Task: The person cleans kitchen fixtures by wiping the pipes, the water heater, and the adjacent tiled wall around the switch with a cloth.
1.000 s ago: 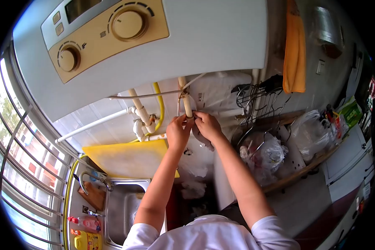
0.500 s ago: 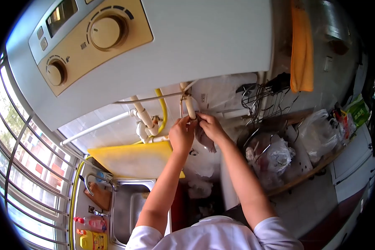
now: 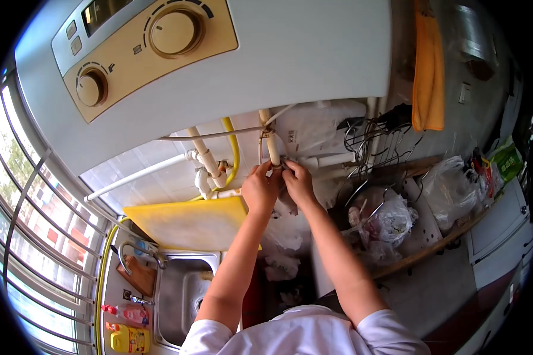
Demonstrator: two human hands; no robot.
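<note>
Under the white wall boiler [image 3: 314, 53], a beige pipe [image 3: 272, 145] comes down between my hands. My left hand [image 3: 260, 188] is closed at the left side of its lower end, fingertips pressed in close. From the other side my right hand [image 3: 298, 182] is also closed, thumb and fingers pinched beside the pipe. Something dark and thin shows between the fingertips, too small to name. Just below the hands hangs a greyish-purple limp piece [image 3: 286, 203], like a bag or cloth, partly hidden by them.
A yellow board [image 3: 186, 225] leans behind the steel sink [image 3: 180, 296] on the left. Beside it stand a yellow bottle [image 3: 129, 339] and a barred window [image 3: 41, 219]. At right are a wire rack [image 3: 385, 145], plastic bags [image 3: 453, 189] and an orange cloth [image 3: 429, 77].
My view has shifted slightly, so the boiler's dials sit further right. Both hands stay at the pipe's lower end, fingers slightly moved; the limp piece below them shows less.
</note>
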